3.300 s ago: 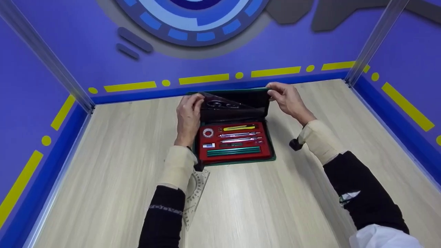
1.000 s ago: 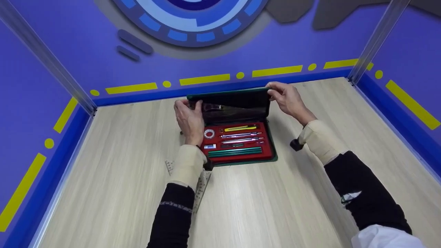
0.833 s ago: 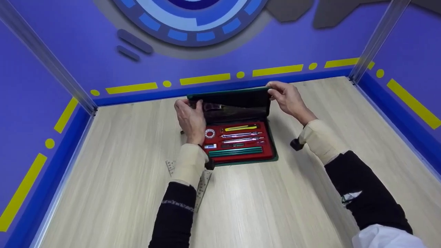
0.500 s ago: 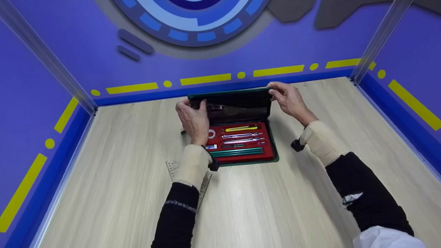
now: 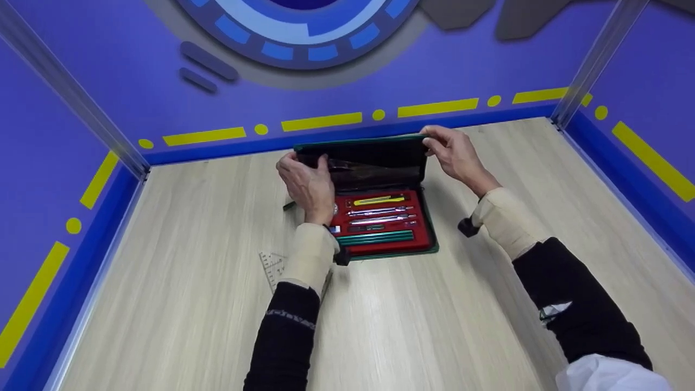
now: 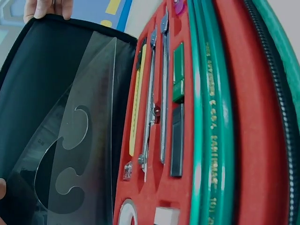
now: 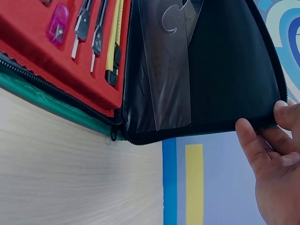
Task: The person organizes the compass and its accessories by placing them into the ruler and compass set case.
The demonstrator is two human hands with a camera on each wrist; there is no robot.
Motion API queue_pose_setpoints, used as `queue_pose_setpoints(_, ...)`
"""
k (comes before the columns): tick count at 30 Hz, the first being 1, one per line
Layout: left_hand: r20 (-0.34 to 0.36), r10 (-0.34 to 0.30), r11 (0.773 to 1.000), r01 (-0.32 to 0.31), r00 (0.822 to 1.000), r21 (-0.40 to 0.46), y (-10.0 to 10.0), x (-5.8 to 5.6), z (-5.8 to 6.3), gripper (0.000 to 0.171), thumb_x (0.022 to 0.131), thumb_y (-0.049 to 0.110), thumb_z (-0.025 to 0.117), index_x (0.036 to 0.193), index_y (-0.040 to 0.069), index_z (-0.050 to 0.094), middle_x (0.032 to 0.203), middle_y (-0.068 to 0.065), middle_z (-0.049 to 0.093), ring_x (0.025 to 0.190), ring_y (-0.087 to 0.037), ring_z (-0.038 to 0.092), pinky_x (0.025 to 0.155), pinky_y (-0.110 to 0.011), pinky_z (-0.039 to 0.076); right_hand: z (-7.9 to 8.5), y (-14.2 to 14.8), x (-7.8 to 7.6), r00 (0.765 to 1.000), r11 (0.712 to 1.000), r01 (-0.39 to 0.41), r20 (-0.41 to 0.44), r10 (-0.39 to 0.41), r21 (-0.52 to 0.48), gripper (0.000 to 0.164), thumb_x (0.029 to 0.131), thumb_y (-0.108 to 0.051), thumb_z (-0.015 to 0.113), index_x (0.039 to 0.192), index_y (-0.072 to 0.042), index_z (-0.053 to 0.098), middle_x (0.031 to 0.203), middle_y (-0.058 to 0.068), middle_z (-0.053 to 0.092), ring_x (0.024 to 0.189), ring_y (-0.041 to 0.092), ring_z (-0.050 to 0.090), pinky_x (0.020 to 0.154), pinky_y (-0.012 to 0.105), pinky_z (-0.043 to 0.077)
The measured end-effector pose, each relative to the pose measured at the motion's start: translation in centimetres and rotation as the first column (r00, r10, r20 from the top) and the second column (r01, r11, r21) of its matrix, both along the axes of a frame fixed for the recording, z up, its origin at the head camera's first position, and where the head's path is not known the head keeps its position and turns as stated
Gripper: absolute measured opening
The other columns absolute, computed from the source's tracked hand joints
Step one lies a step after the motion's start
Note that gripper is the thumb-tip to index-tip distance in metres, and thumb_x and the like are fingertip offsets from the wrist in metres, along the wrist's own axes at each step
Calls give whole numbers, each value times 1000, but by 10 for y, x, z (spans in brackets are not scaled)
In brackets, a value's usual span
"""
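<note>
A zippered drawing-set case stands unfolded on the table, its black-lined lid [image 5: 391, 149] raised. My left hand [image 5: 307, 187] grips the lid's left edge, thumb on the inner side and fingers behind. The right hand [image 5: 456, 157] pinches the lid's upper right corner between thumb and fingers. Inside the lid pocket sits a clear set square with curved cut-outs [image 6: 101, 93]. The red insert [image 5: 380, 248] holds a yellow cutter [image 5: 378, 201], two silver compasses [image 7: 83, 23], green pencils [image 5: 374, 237], a white eraser [image 6: 166, 215] and a pink sharpener [image 7: 58, 23]. My left hand partly hides a white ring [image 6: 126, 213].
A clear set square with printed scales [image 5: 271, 266] lies on the table [image 5: 179, 271], mostly under my left forearm. A purple-blue wall [image 5: 336, 98] rises just behind the case, with side walls left and right. A black zipper end [image 5: 289, 206] sticks out at the case's left.
At first my left hand pinched the set square at the lid pocket; it has since moved down onto the lid's left edge, then slightly right. The set square sits lower. My right hand stays put.
</note>
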State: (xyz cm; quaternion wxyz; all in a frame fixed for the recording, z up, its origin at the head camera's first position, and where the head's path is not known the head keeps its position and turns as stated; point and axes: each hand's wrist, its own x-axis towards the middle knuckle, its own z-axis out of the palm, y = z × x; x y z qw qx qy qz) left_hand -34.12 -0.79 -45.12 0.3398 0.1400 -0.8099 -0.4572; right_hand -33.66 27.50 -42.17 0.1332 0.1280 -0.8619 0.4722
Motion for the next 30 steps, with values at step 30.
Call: queue_pose_setpoints(30,97,-36,983,18,995,182,16,-6,0,79,84,33,89,138,3,39,137,-20,44,122,-34,49,109,-45,37,-1,1,0,1000,1000,-17,-24,17,7,20,107,-5,55,119,2,68,110,18,70,93,30,70,83,31,58)
